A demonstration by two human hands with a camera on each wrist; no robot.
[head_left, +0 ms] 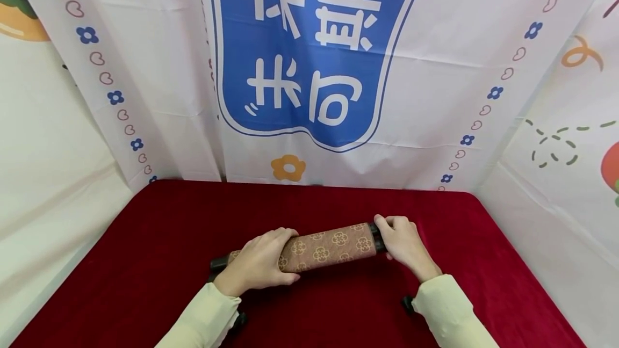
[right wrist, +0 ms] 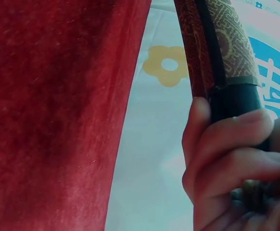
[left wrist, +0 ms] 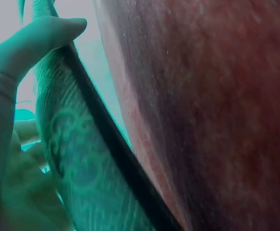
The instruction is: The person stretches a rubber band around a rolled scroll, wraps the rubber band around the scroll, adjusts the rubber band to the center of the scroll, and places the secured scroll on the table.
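Observation:
A double-rolled scroll (head_left: 333, 247) covered in brown brocade with gold flower medallions is held up over the red table, its right end higher in the head view. My left hand (head_left: 261, 259) grips the brocade body toward its left end, thumb along the near edge and fingers over the far side. Past that hand, a black roller end (head_left: 218, 264) sticks out. At the other end my right hand (head_left: 403, 240) holds the black roller ends, and in the right wrist view its fingers (right wrist: 231, 132) curl round a black knob (right wrist: 234, 101). A dark strip runs along the brocade (left wrist: 87, 159) in the left wrist view.
A red velvet cloth (head_left: 159, 262) covers the table. White printed curtains stand behind and at both sides, the back one (head_left: 435, 95) with a blue panel (head_left: 300, 47) bearing white characters. Small black devices (head_left: 408, 305) sit at both cream cuffs.

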